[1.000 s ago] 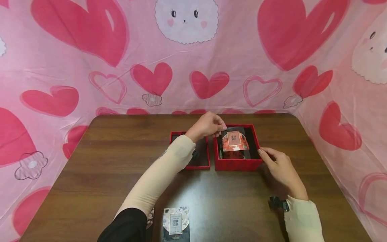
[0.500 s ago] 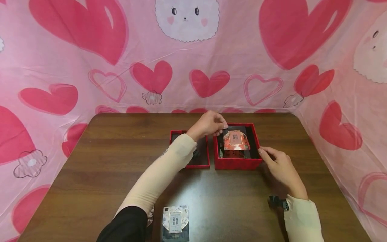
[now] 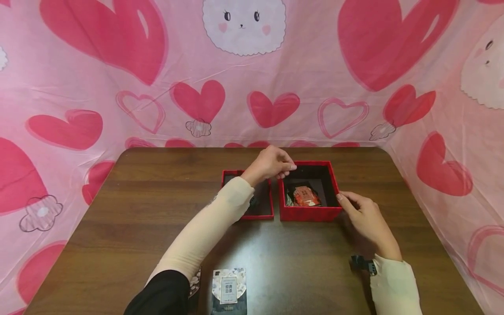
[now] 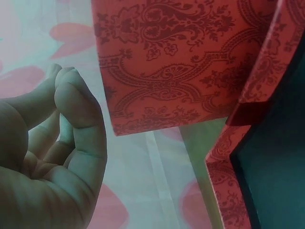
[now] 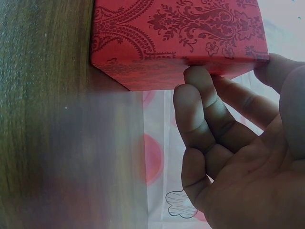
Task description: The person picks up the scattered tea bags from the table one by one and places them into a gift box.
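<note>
in the red box (image 3: 310,214), low down toward the near wall: orange-labelled packet (image 3: 305,196), on or against other packaging (image 3: 290,201), cannot tell which. by the far left corner, left hand (image 3: 271,164), thumb and index tips together, nothing visible between; apart from the box in the left wrist view. at the near right corner, right hand (image 3: 365,214), thumb on rim, fingertips against the outer side, holding on. just left of the box, shallow red tray (image 3: 257,217), partly behind the cream left sleeve (image 3: 208,223). nearer, on the table (image 3: 315,258), pale-labelled packet (image 3: 229,291).

possible trouble: skewed stack, from uneven packaging underneath. twisted box, from a one-corner pull. shoved tray, from a low-swinging sleeve.
</note>
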